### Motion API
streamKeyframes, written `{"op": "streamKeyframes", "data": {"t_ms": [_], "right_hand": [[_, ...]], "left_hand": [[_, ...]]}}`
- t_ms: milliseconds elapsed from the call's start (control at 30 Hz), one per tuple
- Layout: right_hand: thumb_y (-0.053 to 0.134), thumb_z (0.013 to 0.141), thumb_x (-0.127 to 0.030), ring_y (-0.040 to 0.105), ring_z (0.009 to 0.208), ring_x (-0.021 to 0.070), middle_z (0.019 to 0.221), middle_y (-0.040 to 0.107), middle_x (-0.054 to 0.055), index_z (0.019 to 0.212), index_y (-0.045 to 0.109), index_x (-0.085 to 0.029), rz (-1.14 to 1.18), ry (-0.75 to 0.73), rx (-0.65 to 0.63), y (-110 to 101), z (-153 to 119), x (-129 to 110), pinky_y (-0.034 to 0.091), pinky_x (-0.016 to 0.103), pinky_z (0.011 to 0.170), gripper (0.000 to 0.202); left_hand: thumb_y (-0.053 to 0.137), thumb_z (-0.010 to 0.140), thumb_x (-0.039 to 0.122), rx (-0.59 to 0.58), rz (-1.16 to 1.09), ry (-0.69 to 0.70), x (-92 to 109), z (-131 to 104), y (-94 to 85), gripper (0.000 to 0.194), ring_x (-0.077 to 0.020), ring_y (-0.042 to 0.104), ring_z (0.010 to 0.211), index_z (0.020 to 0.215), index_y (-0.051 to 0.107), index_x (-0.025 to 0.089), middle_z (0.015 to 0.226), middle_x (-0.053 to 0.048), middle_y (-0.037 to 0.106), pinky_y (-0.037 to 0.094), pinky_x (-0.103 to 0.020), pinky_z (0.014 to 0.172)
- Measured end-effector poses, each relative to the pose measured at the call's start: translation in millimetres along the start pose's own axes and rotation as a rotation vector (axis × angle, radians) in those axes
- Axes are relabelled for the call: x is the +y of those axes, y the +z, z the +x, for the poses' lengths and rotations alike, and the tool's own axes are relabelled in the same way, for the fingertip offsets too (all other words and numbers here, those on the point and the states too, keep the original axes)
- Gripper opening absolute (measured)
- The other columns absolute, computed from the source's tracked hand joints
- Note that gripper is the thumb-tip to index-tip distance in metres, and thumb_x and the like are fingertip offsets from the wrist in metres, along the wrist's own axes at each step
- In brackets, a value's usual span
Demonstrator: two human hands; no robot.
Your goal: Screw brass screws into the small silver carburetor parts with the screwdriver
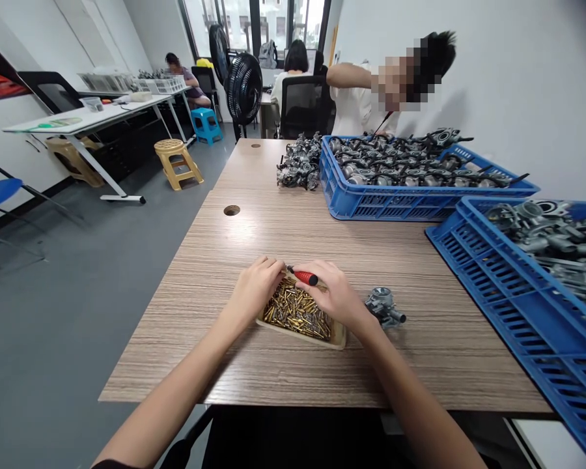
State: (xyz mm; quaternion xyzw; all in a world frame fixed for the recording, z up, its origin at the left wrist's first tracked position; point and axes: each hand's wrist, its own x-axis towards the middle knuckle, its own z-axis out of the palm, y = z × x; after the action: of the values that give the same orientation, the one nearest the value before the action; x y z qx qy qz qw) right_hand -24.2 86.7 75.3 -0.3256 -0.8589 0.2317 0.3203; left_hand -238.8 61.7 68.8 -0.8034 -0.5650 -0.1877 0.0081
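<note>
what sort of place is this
Probably a small assembly or repair workshop: slatted blue plastic crates heaped with grey metal mechanical parts, a shallow cream tray of small slender brass-coloured pieces, and a red-and-black-handled tool in the right hand.

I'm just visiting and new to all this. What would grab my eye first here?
Probably the glinting heap of brass-coloured pieces in a shallow tray on the table, in front of the person. Next, perhaps, the bright red-handled tool in the right hand, above that tray. Then the blue crates on the right, full of metal parts.
</note>
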Motion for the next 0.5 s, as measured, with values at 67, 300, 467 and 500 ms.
{"op": "streamKeyframes", "data": {"t_ms": [67, 300, 467, 500], "right_hand": [[0.063, 0.099, -0.025, 0.063, 0.104, 0.0231, 0.112, 0.071, 0.005, 0.126, 0.065, -0.028, -0.034, 0.003, -0.025, 1.1, -0.2, -0.9, 0.046, 0.039, 0.094, 0.027], [0.063, 0.098, -0.024, 0.064, 0.103, 0.0225, 0.112, 0.071, 0.005, 0.124, 0.065, -0.028, -0.03, -0.015, -0.016, 4.3, 0.3, 2.0, 0.045, 0.038, 0.093, 0.027], [0.064, 0.097, -0.024, 0.064, 0.102, 0.022, 0.111, 0.072, 0.005, 0.124, 0.065, -0.027, -0.03, -0.03, -0.004, 4.9, 0.1, 2.2, 0.045, 0.038, 0.093, 0.027], [0.064, 0.097, -0.024, 0.064, 0.101, 0.0218, 0.11, 0.072, 0.005, 0.124, 0.065, -0.027, -0.034, -0.03, -0.003, 4.8, 0.0, 1.6, 0.045, 0.038, 0.092, 0.027]], "left_hand": [[0.055, 0.101, 0.024, -0.01, 0.003, -0.007, 1.5, -0.4, -1.4, 0.01, -0.0219, 0.06, 0.089, 0.098, 0.064, 0.021, 0.09, -0.005, 0.07, 0.041, -0.029, 0.062], [0.061, 0.099, 0.033, 0.026, -0.003, -0.02, 1.1, -0.6, 2.9, 0.013, -0.0223, 0.06, 0.089, 0.094, 0.064, 0.021, 0.09, -0.004, 0.071, 0.039, -0.029, 0.061], [0.06, 0.1, 0.035, 0.048, -0.012, -0.007, -1.3, 0.6, 6.9, 0.016, -0.0221, 0.059, 0.087, 0.092, 0.064, 0.021, 0.089, -0.005, 0.07, 0.04, -0.029, 0.063], [0.059, 0.101, 0.034, 0.048, -0.007, -0.003, -1.3, 0.9, 7.4, 0.016, -0.022, 0.06, 0.087, 0.092, 0.064, 0.021, 0.089, -0.005, 0.07, 0.04, -0.029, 0.063]]}}
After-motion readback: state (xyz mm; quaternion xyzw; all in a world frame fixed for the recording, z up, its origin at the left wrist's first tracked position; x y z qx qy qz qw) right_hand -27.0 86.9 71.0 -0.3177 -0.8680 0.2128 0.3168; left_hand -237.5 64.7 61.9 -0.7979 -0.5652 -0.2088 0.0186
